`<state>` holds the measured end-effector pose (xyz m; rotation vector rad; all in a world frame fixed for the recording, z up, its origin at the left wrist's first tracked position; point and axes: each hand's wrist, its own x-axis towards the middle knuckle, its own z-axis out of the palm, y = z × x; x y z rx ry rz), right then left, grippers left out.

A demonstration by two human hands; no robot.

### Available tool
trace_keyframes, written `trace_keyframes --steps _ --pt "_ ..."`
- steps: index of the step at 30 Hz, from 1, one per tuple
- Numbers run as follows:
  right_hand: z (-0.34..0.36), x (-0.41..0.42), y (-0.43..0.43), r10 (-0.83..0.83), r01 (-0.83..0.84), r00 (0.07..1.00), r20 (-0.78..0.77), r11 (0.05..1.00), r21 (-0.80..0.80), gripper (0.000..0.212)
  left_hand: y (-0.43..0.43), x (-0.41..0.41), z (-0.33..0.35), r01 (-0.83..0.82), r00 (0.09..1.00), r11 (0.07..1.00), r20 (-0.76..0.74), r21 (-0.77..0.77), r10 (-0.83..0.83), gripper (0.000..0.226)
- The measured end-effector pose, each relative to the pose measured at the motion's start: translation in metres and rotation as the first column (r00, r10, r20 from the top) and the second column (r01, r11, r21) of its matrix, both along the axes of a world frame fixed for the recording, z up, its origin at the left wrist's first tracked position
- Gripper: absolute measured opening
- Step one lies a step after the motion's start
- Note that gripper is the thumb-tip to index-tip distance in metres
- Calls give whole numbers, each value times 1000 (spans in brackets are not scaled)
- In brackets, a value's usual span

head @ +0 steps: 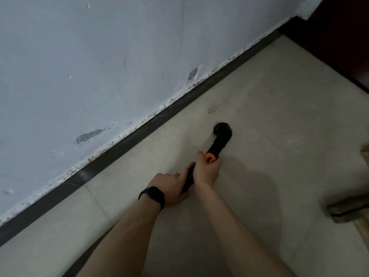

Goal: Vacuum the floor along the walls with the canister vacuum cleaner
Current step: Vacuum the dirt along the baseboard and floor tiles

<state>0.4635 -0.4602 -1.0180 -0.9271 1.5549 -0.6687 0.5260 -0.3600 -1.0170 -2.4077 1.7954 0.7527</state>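
Two bare arms show, with no sleeves in sight. The left hand (169, 186) has a black watch (152, 196) on its wrist, with a wide black strap. A small shiny ring (177, 173) sits on one finger. The right hand (207, 170) wears nothing.

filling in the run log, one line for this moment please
left hand: grips wand | right hand: grips wand by orange collar | nozzle: on floor, apart from baseboard

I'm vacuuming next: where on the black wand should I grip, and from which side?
Probably the straight black wand just behind its orange collar, from above, where the left hand and right hand hold it. It slopes forward down to the nozzle on the floor, so that stretch lies nearest.
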Motion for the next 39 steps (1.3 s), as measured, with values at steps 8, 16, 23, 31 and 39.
trace_keyframes --steps 8,16,23,31,39 --pt "-3 22 -18 91 -90 995 40 996 -28 54 -11 17 -5 -88 996 990 -27 -107 85 63" --pt "-9 43 -32 119 -118 993 22 992 -37 52 -20 25 -17 -218 975 963 -66 -159 210 55" --pt "-11 54 -44 134 -135 991 -19 989 -57 48 -29 33 -18 -238 971 955 -81 -180 226 64" --pt "-8 71 -59 186 -187 982 -38 982 -27 49 -42 35 -17 -313 950 935 -38 -164 311 59" --pt "-9 89 -61 264 -265 964 -33 964 -16 47 -40 44 -17 -398 917 910 -69 -117 392 54"
